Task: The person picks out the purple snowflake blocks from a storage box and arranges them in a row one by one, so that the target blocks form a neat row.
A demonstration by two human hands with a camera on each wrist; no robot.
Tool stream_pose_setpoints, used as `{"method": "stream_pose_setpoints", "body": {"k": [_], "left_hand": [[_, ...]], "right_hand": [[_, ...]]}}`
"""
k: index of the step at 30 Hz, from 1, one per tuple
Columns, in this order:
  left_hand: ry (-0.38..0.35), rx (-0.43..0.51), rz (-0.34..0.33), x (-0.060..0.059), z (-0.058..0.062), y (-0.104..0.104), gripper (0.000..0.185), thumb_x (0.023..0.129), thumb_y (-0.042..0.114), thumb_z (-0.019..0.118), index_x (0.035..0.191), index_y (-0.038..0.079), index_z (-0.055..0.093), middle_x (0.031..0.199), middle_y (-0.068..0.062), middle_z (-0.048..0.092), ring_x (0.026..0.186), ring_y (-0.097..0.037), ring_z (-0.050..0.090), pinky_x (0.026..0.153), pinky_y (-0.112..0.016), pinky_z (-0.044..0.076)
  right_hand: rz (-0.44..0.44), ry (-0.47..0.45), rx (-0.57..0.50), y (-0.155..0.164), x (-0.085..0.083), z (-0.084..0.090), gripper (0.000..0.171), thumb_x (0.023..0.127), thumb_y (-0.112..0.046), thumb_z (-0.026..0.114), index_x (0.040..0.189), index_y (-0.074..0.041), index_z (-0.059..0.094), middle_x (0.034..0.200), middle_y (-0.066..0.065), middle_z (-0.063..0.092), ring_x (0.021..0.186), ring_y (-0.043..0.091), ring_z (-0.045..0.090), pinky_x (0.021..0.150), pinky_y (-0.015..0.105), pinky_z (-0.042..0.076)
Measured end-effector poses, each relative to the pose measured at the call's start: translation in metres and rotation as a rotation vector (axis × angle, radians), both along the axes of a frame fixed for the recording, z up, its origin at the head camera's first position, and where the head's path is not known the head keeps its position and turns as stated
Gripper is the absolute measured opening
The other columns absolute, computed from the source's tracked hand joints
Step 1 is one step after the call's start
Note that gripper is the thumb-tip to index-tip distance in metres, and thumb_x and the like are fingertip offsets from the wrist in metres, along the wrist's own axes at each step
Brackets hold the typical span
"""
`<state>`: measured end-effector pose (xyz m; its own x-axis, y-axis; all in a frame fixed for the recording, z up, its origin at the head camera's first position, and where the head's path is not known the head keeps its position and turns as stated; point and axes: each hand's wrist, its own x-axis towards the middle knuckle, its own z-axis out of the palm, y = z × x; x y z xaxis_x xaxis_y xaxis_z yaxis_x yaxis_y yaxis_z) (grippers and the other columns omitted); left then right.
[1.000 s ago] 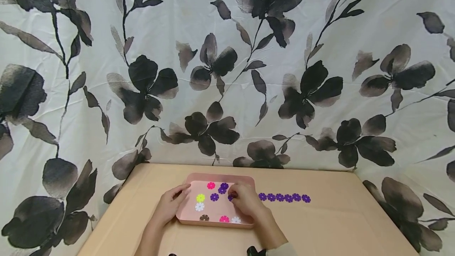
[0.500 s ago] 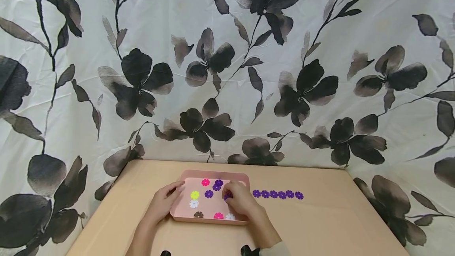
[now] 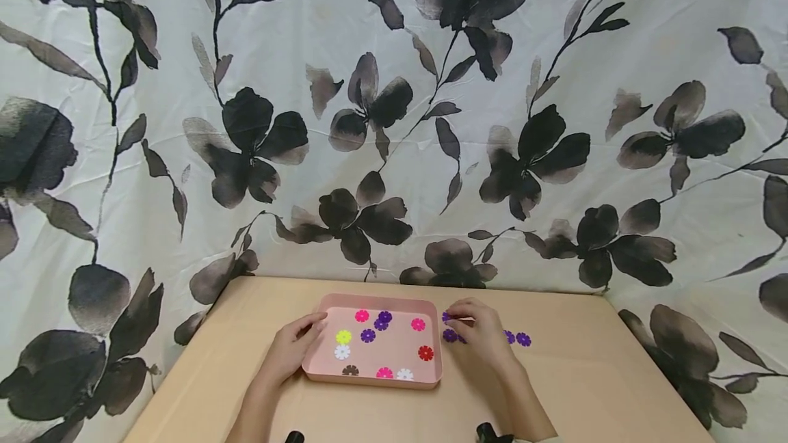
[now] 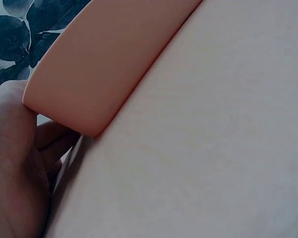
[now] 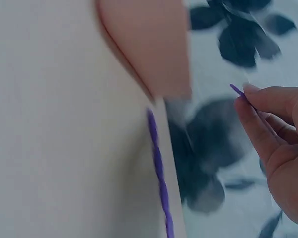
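My left hand (image 3: 288, 351) holds the left side of a shallow pink tray (image 3: 369, 381); in the left wrist view its fingers (image 4: 57, 144) lie against the outer wall (image 4: 94, 74). Small flower-shaped pieces in pink, purple, yellow, white, brown and red lie in the tray. Just right of the tray, my right hand (image 3: 483, 333) pinches a purple flower piece (image 5: 241, 92) between thumb and fingertips, raised above the table in the right wrist view. Beneath that hand runs a row of purple flower pieces (image 3: 523, 340), its middle hidden by the hand.
The tan table (image 3: 591, 388) extends right and in front of the tray. Behind it hangs a white cloth (image 3: 449, 224) with dark flowers. Dark objects (image 3: 492, 433) show at the wrists near the bottom of the head view.
My right hand has moved right, out of the tray, carrying a purple flower piece to above the row. A red and a pink piece now show in the tray. The left hand stays at the tray.
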<state>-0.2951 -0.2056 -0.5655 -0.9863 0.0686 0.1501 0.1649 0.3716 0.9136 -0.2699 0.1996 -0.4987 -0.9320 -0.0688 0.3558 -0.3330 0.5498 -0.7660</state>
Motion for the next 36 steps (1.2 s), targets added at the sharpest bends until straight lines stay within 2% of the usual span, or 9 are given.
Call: {"method": "stream_pose_setpoints", "body": {"k": [5,13,15,17,20,23,28,33,36], "left_hand": [[-0.023,0.004,0.001,0.0,-0.002,0.001,0.039,0.104,0.037,0.064,0.137,0.018,0.069,0.155,-0.014,0.055,0.15,-0.036,0.043,0.124,-0.052,0.035],[-0.025,0.002,-0.005,-0.001,-0.001,0.002,0.038,0.104,0.038,0.064,0.137,0.02,0.069,0.155,-0.014,0.055,0.15,-0.036,0.043,0.124,-0.053,0.035],[-0.025,0.002,-0.003,-0.001,-0.001,0.001,0.037,0.104,0.037,0.064,0.137,0.02,0.069,0.155,-0.014,0.055,0.15,-0.036,0.043,0.124,-0.052,0.035],[-0.024,-0.004,-0.002,-0.001,0.0,0.001,0.038,0.104,0.037,0.064,0.137,0.02,0.069,0.155,-0.014,0.055,0.15,-0.036,0.043,0.124,-0.052,0.035],[-0.025,-0.008,0.002,0.0,0.0,0.001,0.037,0.105,0.035,0.064,0.138,0.019,0.069,0.154,-0.014,0.055,0.15,-0.036,0.044,0.124,-0.052,0.036],[-0.029,-0.008,0.005,0.0,0.001,0.001,0.037,0.104,0.033,0.065,0.138,0.017,0.069,0.154,-0.014,0.056,0.15,-0.035,0.044,0.124,-0.052,0.036],[-0.028,-0.003,0.017,0.0,0.002,0.001,0.036,0.104,0.033,0.066,0.136,0.018,0.07,0.152,-0.013,0.058,0.149,-0.034,0.046,0.124,-0.052,0.036],[-0.024,-0.003,0.02,0.0,0.001,0.002,0.035,0.104,0.034,0.066,0.135,0.019,0.071,0.151,-0.012,0.059,0.148,-0.034,0.047,0.124,-0.051,0.037],[-0.026,-0.002,0.021,-0.001,0.001,0.003,0.035,0.104,0.033,0.066,0.136,0.019,0.07,0.151,-0.012,0.059,0.148,-0.034,0.047,0.124,-0.051,0.037]], "right_hand": [[-0.087,0.063,-0.024,0.043,0.003,-0.002,0.022,0.09,0.004,0.076,0.111,-0.001,0.078,0.114,0.012,0.074,0.107,0.032,0.073,0.092,0.039,0.063],[-0.259,0.08,0.015,0.085,0.012,-0.001,0.024,0.094,0.002,0.073,0.117,0.0,0.076,0.116,0.017,0.074,0.11,0.037,0.072,0.097,0.047,0.059],[-0.294,0.092,0.03,0.095,0.015,-0.003,0.023,0.093,0.002,0.074,0.116,0.0,0.076,0.116,0.018,0.074,0.109,0.038,0.072,0.095,0.044,0.06],[-0.33,0.099,0.05,0.107,0.017,-0.006,0.022,0.093,0.001,0.074,0.115,0.001,0.076,0.115,0.02,0.074,0.107,0.039,0.072,0.092,0.035,0.062],[-0.386,0.051,0.066,0.125,0.022,-0.013,0.023,0.094,-0.001,0.075,0.116,0.001,0.076,0.117,0.021,0.074,0.106,0.037,0.072,0.084,0.012,0.058],[-0.439,-0.01,0.075,0.14,0.026,-0.017,0.024,0.093,-0.002,0.076,0.117,0.0,0.076,0.117,0.021,0.075,0.102,0.028,0.073,0.076,0.0,0.048],[-0.469,-0.095,0.1,0.154,0.03,-0.02,0.028,0.093,-0.004,0.076,0.12,0.002,0.075,0.115,0.022,0.076,0.094,0.017,0.07,0.074,0.007,0.049],[-0.45,-0.207,0.077,0.155,0.033,-0.022,0.033,0.094,-0.01,0.076,0.124,0.003,0.071,0.113,0.022,0.075,0.098,0.026,0.068,0.074,0.019,0.052],[-0.447,-0.252,0.069,0.155,0.034,-0.024,0.034,0.094,-0.011,0.076,0.124,0.003,0.071,0.112,0.02,0.074,0.098,0.026,0.068,0.074,0.022,0.053]]}}
